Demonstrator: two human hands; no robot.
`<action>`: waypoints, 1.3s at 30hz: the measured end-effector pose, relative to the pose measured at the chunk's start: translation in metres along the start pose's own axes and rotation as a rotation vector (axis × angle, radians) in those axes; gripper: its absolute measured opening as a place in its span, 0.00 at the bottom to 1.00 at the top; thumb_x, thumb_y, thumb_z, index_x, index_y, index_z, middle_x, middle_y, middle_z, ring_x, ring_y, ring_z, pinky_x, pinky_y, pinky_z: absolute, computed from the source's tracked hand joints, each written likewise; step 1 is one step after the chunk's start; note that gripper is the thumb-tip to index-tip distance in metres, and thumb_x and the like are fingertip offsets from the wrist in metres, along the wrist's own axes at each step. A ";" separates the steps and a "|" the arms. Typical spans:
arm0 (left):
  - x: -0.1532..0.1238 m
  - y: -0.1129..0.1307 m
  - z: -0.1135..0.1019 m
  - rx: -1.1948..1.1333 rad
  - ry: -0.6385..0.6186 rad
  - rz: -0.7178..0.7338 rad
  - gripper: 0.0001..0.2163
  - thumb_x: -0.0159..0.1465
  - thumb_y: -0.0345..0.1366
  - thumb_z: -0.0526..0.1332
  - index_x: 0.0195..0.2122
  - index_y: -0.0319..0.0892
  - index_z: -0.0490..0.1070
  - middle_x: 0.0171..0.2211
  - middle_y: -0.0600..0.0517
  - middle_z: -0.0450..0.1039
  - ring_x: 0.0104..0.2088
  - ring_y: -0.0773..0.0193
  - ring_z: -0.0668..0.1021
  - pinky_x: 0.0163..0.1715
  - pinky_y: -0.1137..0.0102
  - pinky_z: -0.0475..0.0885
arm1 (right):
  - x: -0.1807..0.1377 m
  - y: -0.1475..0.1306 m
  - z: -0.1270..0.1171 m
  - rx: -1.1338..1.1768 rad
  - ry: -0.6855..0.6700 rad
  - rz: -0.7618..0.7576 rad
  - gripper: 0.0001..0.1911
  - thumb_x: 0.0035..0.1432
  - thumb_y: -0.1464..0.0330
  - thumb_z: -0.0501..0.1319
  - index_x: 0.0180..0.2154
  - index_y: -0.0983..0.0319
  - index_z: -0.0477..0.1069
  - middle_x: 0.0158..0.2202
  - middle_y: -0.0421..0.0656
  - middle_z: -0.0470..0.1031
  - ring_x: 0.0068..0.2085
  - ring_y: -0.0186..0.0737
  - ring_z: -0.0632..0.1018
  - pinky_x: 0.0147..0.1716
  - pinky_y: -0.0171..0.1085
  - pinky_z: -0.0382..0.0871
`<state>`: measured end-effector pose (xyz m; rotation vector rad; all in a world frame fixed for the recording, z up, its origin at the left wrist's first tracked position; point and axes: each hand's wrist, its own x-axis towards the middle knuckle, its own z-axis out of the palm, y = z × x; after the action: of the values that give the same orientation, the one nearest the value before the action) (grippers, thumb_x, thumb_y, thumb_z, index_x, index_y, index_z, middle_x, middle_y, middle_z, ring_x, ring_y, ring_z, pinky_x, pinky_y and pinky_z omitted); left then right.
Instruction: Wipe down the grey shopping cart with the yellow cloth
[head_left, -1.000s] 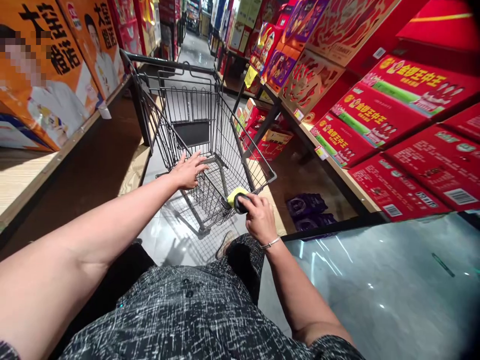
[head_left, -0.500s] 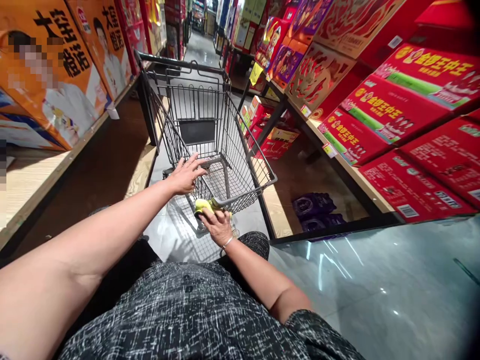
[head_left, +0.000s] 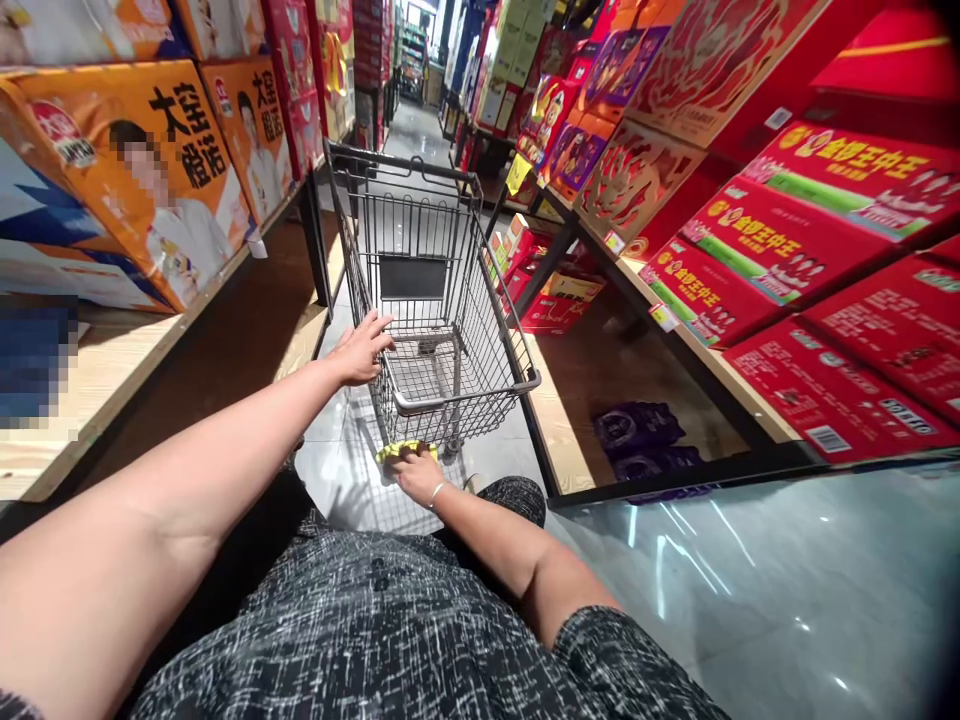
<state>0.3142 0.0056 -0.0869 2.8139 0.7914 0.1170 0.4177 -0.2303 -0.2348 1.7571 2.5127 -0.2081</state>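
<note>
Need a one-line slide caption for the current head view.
Right hand holding a yellow item by a shopping cart, left hand at its side, between stocked shelves.

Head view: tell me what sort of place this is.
Most likely a supermarket or similar shop: there is a wire shopping cart, red cartons stacked on the right, and what look like price tags along the shelf edge.

The right hand (head_left: 417,476) partly hides a yellow item (head_left: 391,452), its kind unclear; the right edge crops a red box (head_left: 892,340).
</note>
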 end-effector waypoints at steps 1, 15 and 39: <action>0.001 -0.004 0.000 -0.010 0.001 -0.011 0.21 0.56 0.29 0.59 0.52 0.45 0.70 0.72 0.49 0.38 0.71 0.46 0.38 0.65 0.42 0.50 | -0.003 0.004 -0.010 -0.026 0.030 -0.016 0.14 0.69 0.66 0.52 0.45 0.55 0.76 0.55 0.40 0.74 0.56 0.44 0.67 0.51 0.48 0.63; -0.020 -0.005 0.001 -0.415 0.037 0.101 0.33 0.71 0.51 0.33 0.42 0.40 0.77 0.56 0.50 0.72 0.70 0.56 0.50 0.68 0.62 0.50 | 0.012 0.027 -0.116 -0.180 0.655 0.073 0.23 0.67 0.69 0.56 0.58 0.40 0.67 0.62 0.31 0.67 0.58 0.46 0.59 0.51 0.46 0.54; -0.037 0.005 -0.007 -0.526 -0.139 -0.062 0.42 0.67 0.59 0.25 0.49 0.47 0.77 0.62 0.50 0.66 0.71 0.53 0.44 0.67 0.50 0.40 | 0.017 0.028 -0.057 -0.053 0.654 0.167 0.24 0.64 0.72 0.56 0.55 0.40 0.69 0.58 0.36 0.68 0.59 0.46 0.59 0.59 0.49 0.57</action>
<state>0.2843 -0.0167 -0.0796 2.2735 0.6938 0.1007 0.4392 -0.1961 -0.1823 2.2845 2.6851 0.5234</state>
